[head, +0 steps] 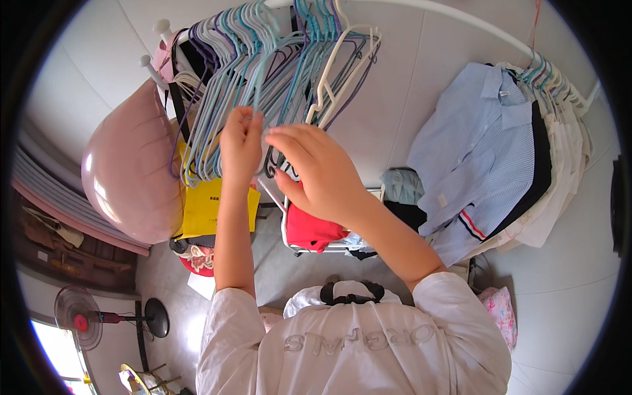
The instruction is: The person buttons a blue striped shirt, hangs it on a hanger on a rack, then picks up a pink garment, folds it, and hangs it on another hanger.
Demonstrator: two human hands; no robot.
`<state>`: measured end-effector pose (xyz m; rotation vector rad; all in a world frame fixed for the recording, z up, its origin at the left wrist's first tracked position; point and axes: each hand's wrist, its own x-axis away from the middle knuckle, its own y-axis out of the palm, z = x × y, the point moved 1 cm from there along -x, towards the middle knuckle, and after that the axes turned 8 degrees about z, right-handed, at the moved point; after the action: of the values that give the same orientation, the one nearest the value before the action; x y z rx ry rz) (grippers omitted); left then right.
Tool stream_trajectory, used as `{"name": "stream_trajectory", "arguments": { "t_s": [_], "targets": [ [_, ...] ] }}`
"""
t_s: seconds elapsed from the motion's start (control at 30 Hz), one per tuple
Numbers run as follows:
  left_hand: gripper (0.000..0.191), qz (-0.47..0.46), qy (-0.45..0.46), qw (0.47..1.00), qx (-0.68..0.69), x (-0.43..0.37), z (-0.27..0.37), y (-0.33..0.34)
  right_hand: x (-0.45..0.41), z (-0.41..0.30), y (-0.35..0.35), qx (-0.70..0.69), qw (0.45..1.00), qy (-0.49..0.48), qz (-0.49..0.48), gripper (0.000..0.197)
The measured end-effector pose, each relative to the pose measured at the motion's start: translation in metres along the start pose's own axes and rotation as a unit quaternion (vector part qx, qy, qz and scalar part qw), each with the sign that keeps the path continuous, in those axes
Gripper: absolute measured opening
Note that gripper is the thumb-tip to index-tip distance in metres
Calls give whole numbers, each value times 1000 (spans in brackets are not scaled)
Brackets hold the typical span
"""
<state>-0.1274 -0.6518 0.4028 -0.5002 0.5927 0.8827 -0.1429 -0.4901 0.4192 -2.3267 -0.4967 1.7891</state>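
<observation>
A dense row of thin hangers in pale blue, teal and purple hangs from a white clothes rail in front of me. My left hand is raised at the row, with thumb and fingertips pinched together on the side of a pale hanger. Just to its right, my right hand is spread, palm towards the hangers, its fingertips close to the left hand; whether it touches a hanger is unclear. Cream plastic hangers hang beyond it. A striped blue shirt and other garments hang farther right.
A large pink balloon bulges at the left beside a yellow bag. Below the hangers stands a white rack with red cloth. A standing fan is at lower left, a floral pink bundle at lower right.
</observation>
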Motion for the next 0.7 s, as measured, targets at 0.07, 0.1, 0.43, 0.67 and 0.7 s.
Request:
{"name": "stream_trajectory", "arguments": {
  "t_s": [0.07, 0.1, 0.43, 0.67, 0.7],
  "targets": [
    [15, -1, -13, 1000, -5, -2, 15, -12, 1, -3, -2, -4, 1000, 3, 4, 37],
    [15, 4, -24, 1000, -13, -3, 21, -23, -2, -5, -2, -13, 1000, 1, 9, 37],
    [14, 86, -102, 991, 18, 99, 43, -102, 48, -7, -12, -49, 994, 100, -18, 43],
    [9, 31, -38, 999, 25, 219, -30, -60, 77, -31, 44, -229, 959, 165, -28, 56],
    [11, 14, -48, 997, 50, 235, -30, -43, 86, -26, 50, -241, 947, 205, -49, 49]
  ]
}}
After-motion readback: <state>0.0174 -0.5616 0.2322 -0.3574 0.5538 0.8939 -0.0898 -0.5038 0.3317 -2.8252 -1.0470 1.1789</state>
